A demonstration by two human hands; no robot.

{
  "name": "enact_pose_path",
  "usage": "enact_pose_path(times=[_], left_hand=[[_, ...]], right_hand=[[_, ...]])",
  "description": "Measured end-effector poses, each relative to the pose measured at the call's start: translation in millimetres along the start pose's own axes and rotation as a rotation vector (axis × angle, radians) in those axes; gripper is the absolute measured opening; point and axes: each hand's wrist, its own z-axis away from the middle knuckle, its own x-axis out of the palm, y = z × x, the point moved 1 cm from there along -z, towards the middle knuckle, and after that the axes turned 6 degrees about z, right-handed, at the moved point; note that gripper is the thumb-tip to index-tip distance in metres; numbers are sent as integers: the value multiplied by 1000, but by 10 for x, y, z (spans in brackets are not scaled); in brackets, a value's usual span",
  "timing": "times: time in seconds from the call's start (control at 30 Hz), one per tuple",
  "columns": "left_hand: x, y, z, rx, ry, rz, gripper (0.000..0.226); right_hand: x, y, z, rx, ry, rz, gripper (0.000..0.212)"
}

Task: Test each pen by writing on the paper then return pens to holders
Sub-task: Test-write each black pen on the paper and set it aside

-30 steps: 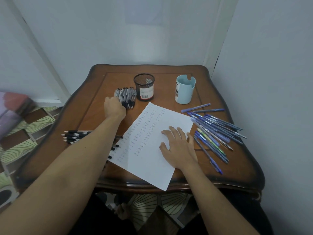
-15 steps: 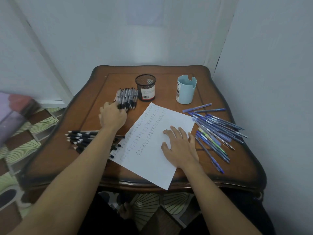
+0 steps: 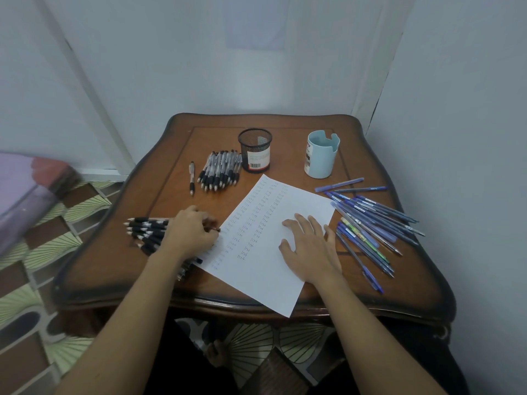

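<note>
A white paper (image 3: 258,283) with rows of handwritten words lies tilted on the wooden table (image 3: 176,280). My right hand (image 3: 310,248) rests flat on it, fingers spread. My left hand (image 3: 190,232) is curled over a pile of black pens (image 3: 148,232) at the paper's left edge, fingers closed on one pen whose end pokes out toward the paper. A bundle of silver-and-black click pens (image 3: 219,173) lies beside the black mesh holder (image 3: 255,151), with one click pen (image 3: 192,178) apart on its left. Blue pens (image 3: 370,223) lie scattered right of the paper, near the light-blue holder (image 3: 322,155).
White walls close in behind and to the right of the table. To the left are a patterned floor (image 3: 57,243) and a purple bundle (image 3: 25,189). Both holders look empty from here.
My left hand has pulled back from the click pens near the mesh holder to the black pen pile, leaving one click pen lying apart. My right hand stayed on the paper.
</note>
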Motion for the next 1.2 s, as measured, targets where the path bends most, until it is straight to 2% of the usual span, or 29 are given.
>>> enact_pose_path(times=[0.2,0.33,0.43,0.53,0.63,0.7,0.8,0.93,1.03,1.13,1.2], left_hand=[[1,45,-34,41,84,-45,24],[-22,185,-51,142,227,140,20],[-29,322,-8,301,351,245,24],[-47,453,34,324,311,326,42],[-35,514,30,328,280,255,60],[-25,575,45,259,218,222,67],[3,653,102,229,191,308,61],[51,704,124,359,242,477,20],[135,704,148,312,281,603,36],[196,693,214,223,277,834,31],[242,668,261,229,262,869,36]], right_hand=[[0,0,-4,0,-17,14,51],[-6,-1,1,0,-19,17,57],[-3,4,4,-1,-15,15,59],[3,3,-5,3,-17,21,60],[0,3,-6,5,-21,19,60],[-3,3,-5,8,-28,21,61],[5,2,-7,8,-22,20,61],[-1,5,-7,5,-27,16,62],[-1,3,-9,7,-23,9,62],[7,8,-16,3,-25,13,61],[11,15,-18,-2,-22,9,58]])
